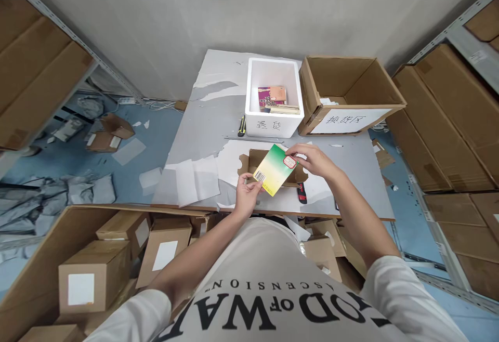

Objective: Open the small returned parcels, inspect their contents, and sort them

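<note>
A thin green-and-yellow book [275, 169] with a barcode and a red-edged label is held tilted above the table. My left hand [248, 192] pinches its lower left corner near the barcode. At the upper right edge, by the label, the fingers of my right hand [312, 158] are closed on it. Under the book stands a small opened cardboard box [254, 158], its inside partly covered by the book. Just right of that box lies a red-and-black utility knife [301, 193].
Behind stand a white foam box [273, 127] holding several books and a larger cardboard box [353, 118]. A yellow-black cutter [242, 126] lies beside the foam box. Paper sheets [198, 180] are at left. A big carton of parcels [93, 274] stands against the table's front left.
</note>
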`<control>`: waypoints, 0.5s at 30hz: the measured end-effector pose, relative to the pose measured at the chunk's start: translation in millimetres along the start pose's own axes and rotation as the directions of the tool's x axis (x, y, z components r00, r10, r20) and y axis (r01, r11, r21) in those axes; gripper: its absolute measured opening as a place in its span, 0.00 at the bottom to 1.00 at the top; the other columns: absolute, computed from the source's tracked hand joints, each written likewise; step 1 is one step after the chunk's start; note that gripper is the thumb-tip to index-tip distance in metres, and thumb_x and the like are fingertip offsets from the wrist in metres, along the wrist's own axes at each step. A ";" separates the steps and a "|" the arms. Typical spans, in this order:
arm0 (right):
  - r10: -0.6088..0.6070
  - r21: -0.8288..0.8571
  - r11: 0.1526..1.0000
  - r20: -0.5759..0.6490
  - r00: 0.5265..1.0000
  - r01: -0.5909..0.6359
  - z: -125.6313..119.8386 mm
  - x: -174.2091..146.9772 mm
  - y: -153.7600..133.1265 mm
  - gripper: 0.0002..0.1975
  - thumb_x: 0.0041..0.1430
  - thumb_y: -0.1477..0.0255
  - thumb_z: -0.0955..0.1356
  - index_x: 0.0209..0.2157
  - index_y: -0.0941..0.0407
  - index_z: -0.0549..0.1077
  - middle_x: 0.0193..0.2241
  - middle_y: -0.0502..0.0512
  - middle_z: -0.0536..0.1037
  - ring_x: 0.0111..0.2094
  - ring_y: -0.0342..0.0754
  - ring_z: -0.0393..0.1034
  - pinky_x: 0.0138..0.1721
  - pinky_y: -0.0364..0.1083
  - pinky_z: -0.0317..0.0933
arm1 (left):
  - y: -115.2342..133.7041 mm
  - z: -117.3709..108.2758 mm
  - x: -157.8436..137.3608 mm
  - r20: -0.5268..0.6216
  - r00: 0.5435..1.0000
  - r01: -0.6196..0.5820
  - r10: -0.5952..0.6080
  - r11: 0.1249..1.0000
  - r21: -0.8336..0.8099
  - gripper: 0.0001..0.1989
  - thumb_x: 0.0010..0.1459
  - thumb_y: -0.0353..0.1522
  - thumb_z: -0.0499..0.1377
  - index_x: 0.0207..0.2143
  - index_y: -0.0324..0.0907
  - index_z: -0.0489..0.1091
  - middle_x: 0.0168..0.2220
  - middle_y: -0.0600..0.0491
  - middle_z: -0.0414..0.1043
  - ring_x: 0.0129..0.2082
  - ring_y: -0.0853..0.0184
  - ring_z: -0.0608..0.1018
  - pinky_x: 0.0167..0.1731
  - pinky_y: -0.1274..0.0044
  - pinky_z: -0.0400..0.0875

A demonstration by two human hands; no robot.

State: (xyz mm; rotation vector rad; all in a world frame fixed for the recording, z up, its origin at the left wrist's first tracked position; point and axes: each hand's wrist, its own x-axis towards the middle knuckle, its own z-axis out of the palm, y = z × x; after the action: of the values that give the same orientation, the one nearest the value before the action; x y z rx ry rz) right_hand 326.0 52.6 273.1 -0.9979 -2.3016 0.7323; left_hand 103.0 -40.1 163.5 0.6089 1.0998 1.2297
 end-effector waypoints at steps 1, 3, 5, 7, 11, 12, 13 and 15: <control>-0.012 -0.026 1.000 -0.005 1.000 0.012 -0.3 0.6 -1.5 0.11 0.63 0.70 0.63 0.42 0.53 0.75 0.38 0.57 0.78 0.38 0.50 0.72 0.39 0.48 0.65 | 0.1 -1.0 -0.5 0.016 1.000 -0.008 0.008 1.000 0.003 0.25 0.47 0.42 0.67 0.43 0.43 0.62 0.29 0.55 0.77 0.25 0.72 0.77 0.33 0.74 0.75; -0.035 -0.059 0.998 -0.020 0.999 0.034 -1.8 2.6 -5.0 0.10 0.64 0.70 0.62 0.40 0.53 0.75 0.37 0.57 0.77 0.37 0.50 0.71 0.39 0.48 0.65 | 1.6 -2.0 -2.0 0.043 0.999 -0.006 0.005 1.000 0.007 0.20 0.49 0.43 0.65 0.40 0.42 0.67 0.32 0.52 0.77 0.29 0.70 0.79 0.34 0.74 0.75; -0.055 -0.077 0.996 -0.042 0.998 0.051 -4.5 6.2 -9.9 0.10 0.64 0.69 0.62 0.39 0.53 0.75 0.36 0.57 0.76 0.37 0.50 0.71 0.39 0.48 0.64 | 4.6 -1.8 -3.8 0.084 0.996 0.001 -0.003 1.000 0.017 0.20 0.49 0.43 0.65 0.40 0.41 0.70 0.35 0.50 0.78 0.33 0.68 0.80 0.37 0.73 0.75; -0.065 -0.086 0.995 -0.068 0.996 0.059 -8.5 11.7 -16.3 0.09 0.63 0.68 0.63 0.38 0.53 0.75 0.38 0.58 0.75 0.39 0.50 0.70 0.40 0.48 0.64 | 8.3 -0.7 -5.3 0.144 0.990 -0.005 0.000 0.999 0.038 0.22 0.46 0.42 0.67 0.42 0.41 0.71 0.37 0.49 0.78 0.34 0.66 0.80 0.40 0.71 0.75; 0.015 -0.048 0.999 -0.082 0.997 -0.019 -14.3 23.9 -26.3 0.08 0.61 0.67 0.65 0.35 0.55 0.76 0.36 0.56 0.77 0.38 0.49 0.70 0.40 0.48 0.63 | 14.6 0.2 -6.2 0.210 0.977 -0.052 0.024 0.990 0.128 0.20 0.48 0.44 0.66 0.39 0.39 0.74 0.37 0.47 0.79 0.32 0.65 0.79 0.39 0.70 0.74; 0.063 -0.022 0.998 -0.082 0.995 -0.065 -13.9 26.2 -26.5 0.08 0.60 0.67 0.66 0.35 0.55 0.76 0.35 0.55 0.77 0.36 0.49 0.70 0.38 0.47 0.63 | 15.5 -0.4 -6.2 0.216 0.976 -0.068 0.030 0.983 0.171 0.19 0.49 0.45 0.64 0.36 0.38 0.76 0.34 0.47 0.79 0.30 0.66 0.79 0.37 0.72 0.74; 0.122 0.013 0.993 -0.081 0.989 -0.121 -12.4 27.9 -25.4 0.09 0.59 0.66 0.67 0.35 0.55 0.76 0.33 0.55 0.78 0.34 0.48 0.70 0.36 0.46 0.63 | 16.1 -1.3 -6.4 0.228 0.973 -0.082 0.032 0.973 0.214 0.19 0.51 0.45 0.63 0.33 0.38 0.77 0.31 0.48 0.79 0.27 0.67 0.77 0.34 0.73 0.73; 0.245 0.117 0.965 -0.073 0.967 -0.236 -6.5 29.5 -19.6 0.11 0.57 0.64 0.68 0.35 0.56 0.76 0.29 0.53 0.78 0.30 0.46 0.69 0.31 0.45 0.62 | 16.5 -3.5 -7.6 0.262 0.965 -0.086 0.013 0.959 0.270 0.18 0.52 0.45 0.63 0.28 0.37 0.77 0.26 0.49 0.77 0.23 0.70 0.74 0.29 0.76 0.70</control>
State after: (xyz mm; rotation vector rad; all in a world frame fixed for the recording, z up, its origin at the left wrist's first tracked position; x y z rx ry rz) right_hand 303.2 65.6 297.8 -1.2474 -2.0657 0.8819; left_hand 93.1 -43.3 178.8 0.9906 1.0477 1.0095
